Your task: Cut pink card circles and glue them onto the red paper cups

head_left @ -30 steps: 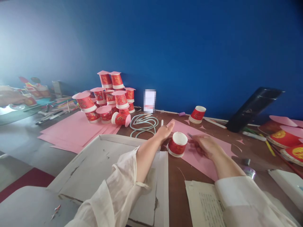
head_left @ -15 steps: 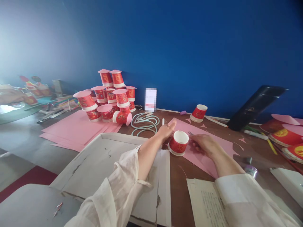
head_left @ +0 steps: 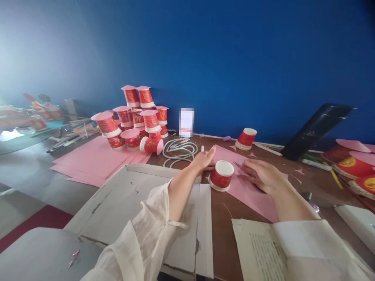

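Observation:
A red paper cup (head_left: 221,177) with a white rim stands mouth up on the table, at the edge of a pink paper sheet (head_left: 243,195). My left hand (head_left: 205,159) is just left of and behind it, thumb raised and fingers stretched toward the cup; whether they touch it is hard to tell. To the right, my right hand (head_left: 262,175) is over the pink sheet with its fingers extended and loose. Scissors (head_left: 237,164) lie under those fingers, their metal tip pointing left at the cup and a dark handle partly hidden by my hand.
Stacked red cups with pink tops (head_left: 131,138) stand by the blue wall. Near them are pink sheets (head_left: 84,160), a coiled cable (head_left: 180,152) and a white tray (head_left: 129,195). Another cup (head_left: 246,139), a black case (head_left: 316,132) and a booklet (head_left: 258,246) are rightward.
My right hand has shifted right and its fingers have loosened over the scissors, showing more of the handle. The cup and my left hand have hardly moved.

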`<state>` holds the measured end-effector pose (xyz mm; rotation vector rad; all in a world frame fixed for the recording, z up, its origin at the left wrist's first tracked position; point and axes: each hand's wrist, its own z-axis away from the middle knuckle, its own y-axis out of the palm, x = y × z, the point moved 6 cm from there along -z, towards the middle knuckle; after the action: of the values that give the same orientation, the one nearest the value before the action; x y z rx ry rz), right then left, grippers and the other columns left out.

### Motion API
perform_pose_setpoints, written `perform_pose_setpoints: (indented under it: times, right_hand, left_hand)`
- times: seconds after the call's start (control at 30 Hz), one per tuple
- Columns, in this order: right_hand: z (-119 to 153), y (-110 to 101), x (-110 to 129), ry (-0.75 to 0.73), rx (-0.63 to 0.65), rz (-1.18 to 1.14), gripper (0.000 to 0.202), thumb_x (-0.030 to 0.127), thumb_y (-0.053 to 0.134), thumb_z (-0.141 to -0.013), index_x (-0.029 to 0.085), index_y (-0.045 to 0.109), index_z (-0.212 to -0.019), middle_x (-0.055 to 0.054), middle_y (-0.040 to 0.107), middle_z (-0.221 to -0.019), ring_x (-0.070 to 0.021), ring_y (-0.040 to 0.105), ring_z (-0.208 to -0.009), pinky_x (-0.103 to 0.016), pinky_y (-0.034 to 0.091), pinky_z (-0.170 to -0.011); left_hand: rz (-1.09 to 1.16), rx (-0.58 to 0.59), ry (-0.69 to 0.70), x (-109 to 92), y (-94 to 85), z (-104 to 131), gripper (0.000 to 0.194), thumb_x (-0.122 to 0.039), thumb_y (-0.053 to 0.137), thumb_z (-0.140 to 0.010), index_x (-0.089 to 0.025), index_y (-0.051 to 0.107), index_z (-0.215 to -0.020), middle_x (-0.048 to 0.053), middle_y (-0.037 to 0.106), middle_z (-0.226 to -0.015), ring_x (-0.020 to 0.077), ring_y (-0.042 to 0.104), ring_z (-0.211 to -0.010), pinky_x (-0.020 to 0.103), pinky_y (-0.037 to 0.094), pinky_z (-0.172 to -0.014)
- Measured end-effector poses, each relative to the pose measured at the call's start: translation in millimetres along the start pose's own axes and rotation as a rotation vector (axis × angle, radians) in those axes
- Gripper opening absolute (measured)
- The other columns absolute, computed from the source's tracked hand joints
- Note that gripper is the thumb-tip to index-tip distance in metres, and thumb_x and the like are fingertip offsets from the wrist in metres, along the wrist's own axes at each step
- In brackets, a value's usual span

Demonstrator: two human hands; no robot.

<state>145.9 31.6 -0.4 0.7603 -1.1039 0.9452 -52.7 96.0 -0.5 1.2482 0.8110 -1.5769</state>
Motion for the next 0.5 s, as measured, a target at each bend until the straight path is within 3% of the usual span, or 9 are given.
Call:
perform_pose_setpoints:
  times: [0.17, 0.5]
  right_hand:
    - [3, 7, 1, -0.016, 0.038, -0.124, 0.012, 0.011, 0.065, -0.076, 0.022, 0.063, -0.081, -0.003, 0.066, -0.088, -0.0206, 0.066, -0.092, -0.032, 0.063, -0.066]
    - [-3, 15, -10, 0.032, 0.005, -0.232, 0.012, 0.005, 0.062, -0.074, 0.017, 0.06, -0.074, -0.004, 0.065, -0.073, -0.015, 0.064, -0.069, -0.033, 0.063, -0.065]
  left_hand:
    - [-0.02, 0.006, 0.012, 0, 1.7, 1, 0.061, -0.064, 0.049, -0.083, -0.011, 0.056, -0.112, 0.012, 0.064, -0.105, 0.0193, 0.065, -0.093, 0.031, 0.055, -0.077]
    - [-0.034, 0.015, 0.0, 1, 2.2, 1, 0.063, -0.065, 0.046, -0.084, -0.012, 0.055, -0.116, 0.012, 0.063, -0.111, 0.02, 0.065, -0.092, 0.029, 0.055, -0.075]
